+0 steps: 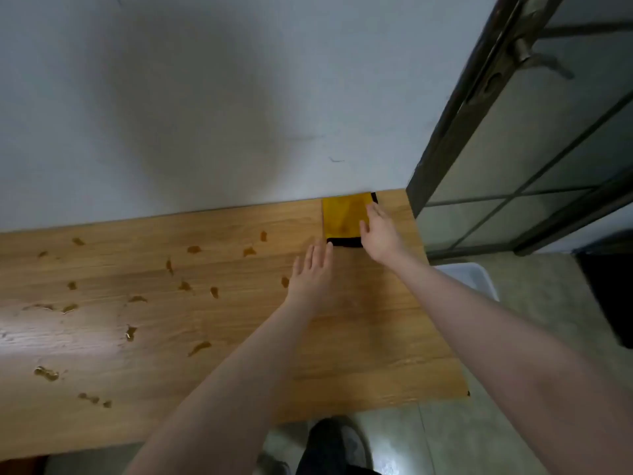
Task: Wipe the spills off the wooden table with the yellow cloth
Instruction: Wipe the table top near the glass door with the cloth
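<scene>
A yellow cloth (342,216) with a black hem lies folded flat at the far right corner of the wooden table (376,337), against the wall. My right hand (380,234) reaches over the cloth's right side with straight fingers, its fingertips at the cloth's far edge. My left hand (313,269) lies flat and open on the wood just left of the cloth's near corner. Several brownish spills (193,249) are scattered over the left and middle of the table, one (285,281) right beside my left hand.
A white wall (205,97) runs along the table's far edge. A dark metal-framed glass door (513,149) stands to the right. A white plastic bin (472,275) sits on the floor past the table's right edge. A dark shoe (329,443) shows below the near edge.
</scene>
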